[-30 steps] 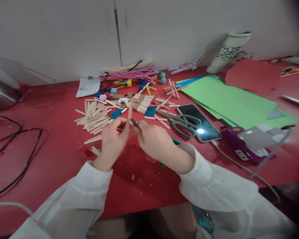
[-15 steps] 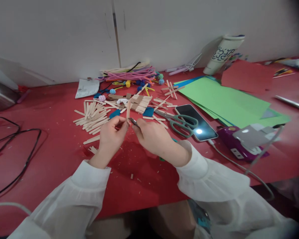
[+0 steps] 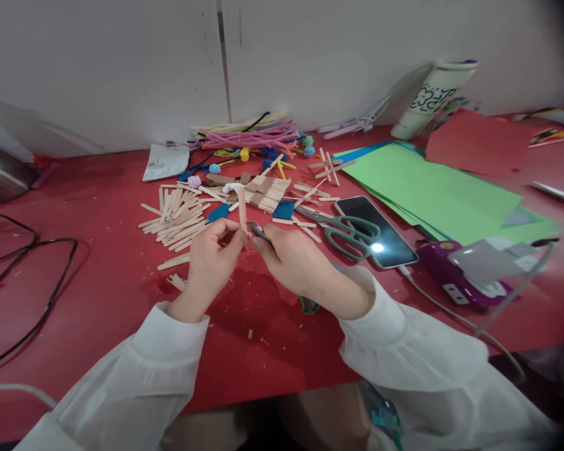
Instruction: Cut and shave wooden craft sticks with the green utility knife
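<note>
My left hand [image 3: 211, 258] is closed on a wooden craft stick [image 3: 242, 215], holding it upright above the red table [image 3: 98, 275]. My right hand [image 3: 291, 260] is closed on a small metal blade [image 3: 258, 232], whose tip sits against the base of the stick. Both hands hover just in front of a loose pile of craft sticks [image 3: 178, 219] and a glued stick panel [image 3: 266, 191]. Small wood shavings lie on the table below the hands.
Green-handled scissors [image 3: 345, 235] and a phone [image 3: 376, 230] lie to the right, beside green paper sheets [image 3: 432, 188] and a purple device [image 3: 465, 272] with a cable. Pipe cleaners and pompoms [image 3: 254, 141] sit at the back. Black cables [image 3: 37, 275] run at the left.
The hands stay together with stick and blade; the stick has tilted slightly and the view has shifted a little. Nothing was taken up or let go.
</note>
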A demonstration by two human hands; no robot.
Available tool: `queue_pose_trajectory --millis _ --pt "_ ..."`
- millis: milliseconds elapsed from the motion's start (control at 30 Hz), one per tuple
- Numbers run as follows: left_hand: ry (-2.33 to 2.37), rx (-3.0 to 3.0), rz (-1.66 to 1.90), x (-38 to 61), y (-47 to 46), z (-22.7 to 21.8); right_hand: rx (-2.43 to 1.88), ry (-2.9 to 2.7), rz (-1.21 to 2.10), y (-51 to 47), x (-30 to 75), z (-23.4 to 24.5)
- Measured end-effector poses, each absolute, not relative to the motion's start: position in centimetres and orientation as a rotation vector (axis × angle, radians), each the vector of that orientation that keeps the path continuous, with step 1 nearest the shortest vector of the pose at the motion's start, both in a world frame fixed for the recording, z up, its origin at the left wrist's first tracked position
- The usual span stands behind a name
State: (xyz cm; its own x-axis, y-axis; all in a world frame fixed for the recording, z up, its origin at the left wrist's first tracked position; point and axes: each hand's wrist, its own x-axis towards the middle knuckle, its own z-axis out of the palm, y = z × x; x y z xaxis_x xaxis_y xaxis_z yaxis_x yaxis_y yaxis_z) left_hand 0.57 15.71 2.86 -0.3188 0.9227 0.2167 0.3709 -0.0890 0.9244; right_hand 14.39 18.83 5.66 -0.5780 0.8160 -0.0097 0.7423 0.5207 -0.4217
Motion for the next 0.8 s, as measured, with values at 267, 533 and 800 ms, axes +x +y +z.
queue_pose_trajectory --millis 267,533,800 --pt "1.734 1.539 1.384 0.4 15.7 2.9 -1.350 -2.575 0.605 18.9 14.3 5.9" --pt "1.811 1.638 1.365 0.4 15.2 2.5 -1.216 -2.298 1.104 18.7 14.4 5.4" --pt "1.557 1.333 1.581 1.1 15.7 2.0 -1.019 -1.704 1.872 18.8 13.8 4.9"
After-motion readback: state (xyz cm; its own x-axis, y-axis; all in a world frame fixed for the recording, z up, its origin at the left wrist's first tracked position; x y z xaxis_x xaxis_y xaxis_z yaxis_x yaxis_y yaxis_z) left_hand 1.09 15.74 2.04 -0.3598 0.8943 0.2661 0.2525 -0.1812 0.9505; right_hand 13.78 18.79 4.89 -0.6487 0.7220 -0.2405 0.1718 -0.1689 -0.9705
